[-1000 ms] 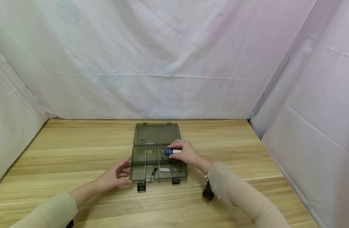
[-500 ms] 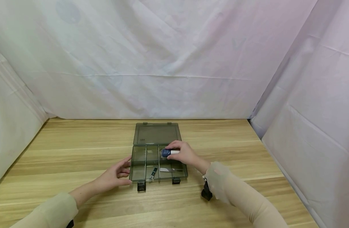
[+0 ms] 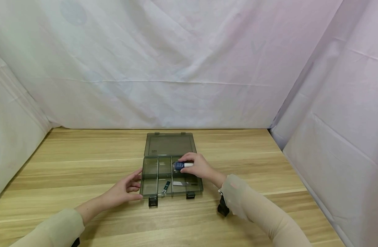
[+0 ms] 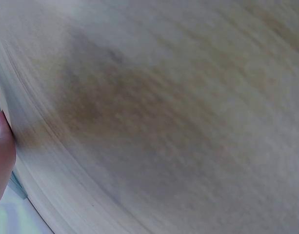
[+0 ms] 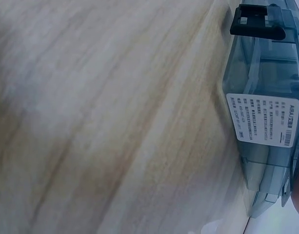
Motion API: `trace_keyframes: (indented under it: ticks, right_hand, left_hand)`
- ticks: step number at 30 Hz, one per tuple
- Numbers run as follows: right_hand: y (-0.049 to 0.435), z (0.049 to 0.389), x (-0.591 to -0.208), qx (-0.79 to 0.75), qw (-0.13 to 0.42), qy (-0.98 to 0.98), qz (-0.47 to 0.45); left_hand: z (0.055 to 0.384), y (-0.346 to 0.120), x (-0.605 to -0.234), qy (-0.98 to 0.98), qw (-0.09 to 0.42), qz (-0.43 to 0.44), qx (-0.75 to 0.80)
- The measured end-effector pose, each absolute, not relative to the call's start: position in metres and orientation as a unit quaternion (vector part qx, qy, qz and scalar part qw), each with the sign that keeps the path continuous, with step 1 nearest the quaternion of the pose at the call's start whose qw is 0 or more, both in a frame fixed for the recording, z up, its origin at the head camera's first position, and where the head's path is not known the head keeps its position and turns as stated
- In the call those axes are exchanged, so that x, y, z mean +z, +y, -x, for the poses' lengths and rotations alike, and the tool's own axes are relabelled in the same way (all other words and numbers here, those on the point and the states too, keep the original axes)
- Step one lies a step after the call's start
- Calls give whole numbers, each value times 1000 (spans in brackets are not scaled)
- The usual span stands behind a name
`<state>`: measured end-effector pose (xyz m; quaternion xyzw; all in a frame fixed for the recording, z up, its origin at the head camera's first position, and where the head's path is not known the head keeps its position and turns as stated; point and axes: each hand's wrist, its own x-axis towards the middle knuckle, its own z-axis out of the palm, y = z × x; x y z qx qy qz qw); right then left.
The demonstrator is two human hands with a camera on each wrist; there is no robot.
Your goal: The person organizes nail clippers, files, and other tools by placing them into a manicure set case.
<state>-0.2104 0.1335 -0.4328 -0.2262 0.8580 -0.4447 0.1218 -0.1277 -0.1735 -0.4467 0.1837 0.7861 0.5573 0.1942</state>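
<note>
A smoky clear plastic organizer box point(image 3: 149, 185) lies with its lid point(image 3: 170, 144) folded back on the table. My right hand point(image 3: 198, 166) is over its back right compartment and pinches a small nail polish bottle by its white cap; the dark blue body point(image 3: 178, 166) points left. My left hand point(image 3: 122, 192) rests at the box's left side, thumb near the front corner and fingers along the wall. Inside, a dark green nail clipper point(image 3: 166, 187) lies in the front middle compartment, and a slim tool with a pale blade point(image 3: 180, 184) lies at the front right.
Two black latches point(image 3: 153, 201) hang at the box's front edge. A printed white label point(image 5: 264, 119) is on the box's side in the right wrist view. The wood-grain table point(image 3: 84, 151) ends at a white cloth backdrop point(image 3: 164, 68), with cloth at both sides.
My right hand has moved slightly left with the nail polish bottle, bringing it closer to the divider of the back right compartment. The left hand and the box have stayed in place.
</note>
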Motion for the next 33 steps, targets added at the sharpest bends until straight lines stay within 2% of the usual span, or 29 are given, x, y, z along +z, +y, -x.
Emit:
trace_keyframes:
  ticks: [33]
  right_hand:
    - [136, 213, -430, -433, 129, 855, 256]
  left_hand:
    - [128, -174, -449, 790, 192, -183, 553]
